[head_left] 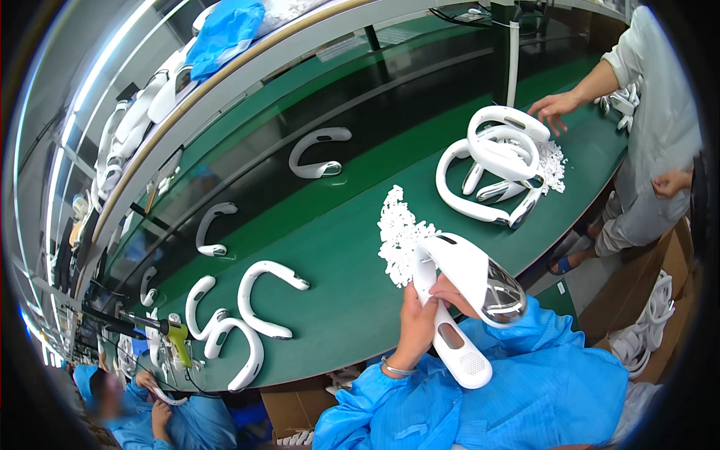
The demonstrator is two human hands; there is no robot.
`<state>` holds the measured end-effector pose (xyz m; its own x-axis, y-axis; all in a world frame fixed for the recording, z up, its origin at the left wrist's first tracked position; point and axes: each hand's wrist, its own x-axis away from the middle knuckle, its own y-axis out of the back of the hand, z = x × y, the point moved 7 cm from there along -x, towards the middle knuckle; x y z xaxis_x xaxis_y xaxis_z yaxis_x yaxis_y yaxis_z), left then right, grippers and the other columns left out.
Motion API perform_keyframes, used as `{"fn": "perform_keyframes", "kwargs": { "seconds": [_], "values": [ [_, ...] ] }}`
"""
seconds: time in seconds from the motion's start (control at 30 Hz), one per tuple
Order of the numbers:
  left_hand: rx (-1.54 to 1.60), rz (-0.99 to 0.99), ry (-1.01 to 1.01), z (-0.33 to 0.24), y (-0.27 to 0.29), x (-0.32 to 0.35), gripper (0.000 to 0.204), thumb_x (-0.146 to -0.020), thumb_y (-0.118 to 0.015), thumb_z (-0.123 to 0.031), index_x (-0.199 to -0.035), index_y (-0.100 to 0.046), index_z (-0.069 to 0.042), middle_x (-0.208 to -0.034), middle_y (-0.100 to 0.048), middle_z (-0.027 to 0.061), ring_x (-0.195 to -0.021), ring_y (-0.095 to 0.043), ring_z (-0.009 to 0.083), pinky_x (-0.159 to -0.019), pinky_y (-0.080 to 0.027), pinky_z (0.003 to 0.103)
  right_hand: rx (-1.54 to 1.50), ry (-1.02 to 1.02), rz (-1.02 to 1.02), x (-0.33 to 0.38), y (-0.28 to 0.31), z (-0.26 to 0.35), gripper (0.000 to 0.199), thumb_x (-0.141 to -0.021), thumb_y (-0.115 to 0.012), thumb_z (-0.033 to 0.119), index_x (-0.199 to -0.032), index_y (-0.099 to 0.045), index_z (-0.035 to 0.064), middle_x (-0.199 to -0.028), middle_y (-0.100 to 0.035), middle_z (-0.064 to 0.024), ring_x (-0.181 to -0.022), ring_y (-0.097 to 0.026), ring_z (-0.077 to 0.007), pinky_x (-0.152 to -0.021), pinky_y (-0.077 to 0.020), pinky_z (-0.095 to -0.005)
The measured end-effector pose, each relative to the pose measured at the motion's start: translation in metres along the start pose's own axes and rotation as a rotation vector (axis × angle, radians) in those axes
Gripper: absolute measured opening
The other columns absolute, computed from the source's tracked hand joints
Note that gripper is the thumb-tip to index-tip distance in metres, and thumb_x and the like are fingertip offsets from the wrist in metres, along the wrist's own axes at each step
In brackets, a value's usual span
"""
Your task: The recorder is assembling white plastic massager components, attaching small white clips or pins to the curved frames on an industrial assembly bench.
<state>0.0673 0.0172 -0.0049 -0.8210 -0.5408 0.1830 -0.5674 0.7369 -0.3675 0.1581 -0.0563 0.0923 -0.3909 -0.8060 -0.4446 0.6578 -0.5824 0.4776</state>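
A white U-shaped neckband device [465, 270] with a shiny metallic end cap is held up in front of my body, over the table's near edge. My left hand [418, 321] is closed around its straighter arm, just above an oval cut-out and a dotted grille. Inside the curve, the fingers of my right hand [453, 294] press on the same arm, close to my left thumb; anything small between them is hidden. Just beyond the device, a pile of small white parts [401, 232] is spread on the green table [337, 247].
Several similar neckbands [484, 214] are stacked at the right, beside another white-parts pile [551, 166] and a co-worker's hand [555, 109]. More neckbands [266, 300] lie left, near a green power screwdriver [178, 341] and another person. Dark conveyor belt [255, 161] runs behind; cardboard box [667, 262] stands right.
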Motion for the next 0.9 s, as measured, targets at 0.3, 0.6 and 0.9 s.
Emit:
{"fn": "perform_keyframes", "kwargs": {
  "seconds": [0.3,0.6,0.9],
  "values": [
    [0.013,0.033,-0.077,-0.015,0.0,0.021,0.045,-0.089,-0.04,0.002,-0.133,-0.03,-0.003,-0.121,-0.049,0.0115,-0.109,-0.051,0.0161,-0.091,-0.044,0.03,0.08,0.072,0.062,-0.004,-0.013,0.023,0.038,-0.077,-0.069,0.008,-0.113,-0.058,0.0029,-0.102,-0.065,-0.0107,-0.095,-0.062,-0.0196,-0.08,-0.0513,-0.0335],
    [-0.003,0.031,-0.226,-0.029,0.001,0.031,0.037,-0.096,-0.04,-0.008,-0.131,-0.034,0.0,-0.118,-0.053,0.01,-0.104,-0.053,0.0134,-0.088,-0.045,0.027,-0.412,-0.324,0.151,0.019,-0.026,-0.019,0.042,-0.079,-0.068,0.015,-0.117,-0.055,0.001,-0.105,-0.063,-0.0125,-0.095,-0.062,-0.0219,-0.08,-0.0493,-0.0333],
    [-0.14,0.037,-0.294,-0.03,0.01,0.025,0.029,-0.095,-0.044,-0.008,-0.121,-0.045,0.005,-0.106,-0.059,0.009,-0.094,-0.057,0.011,-0.082,-0.046,0.024,-0.776,-0.478,0.171,0.026,-0.037,-0.043,0.034,-0.084,-0.064,0.015,-0.112,-0.057,-0.0015,-0.1,-0.064,-0.0132,-0.086,-0.063,-0.0174,-0.075,-0.0518,-0.031]
  ]
}}
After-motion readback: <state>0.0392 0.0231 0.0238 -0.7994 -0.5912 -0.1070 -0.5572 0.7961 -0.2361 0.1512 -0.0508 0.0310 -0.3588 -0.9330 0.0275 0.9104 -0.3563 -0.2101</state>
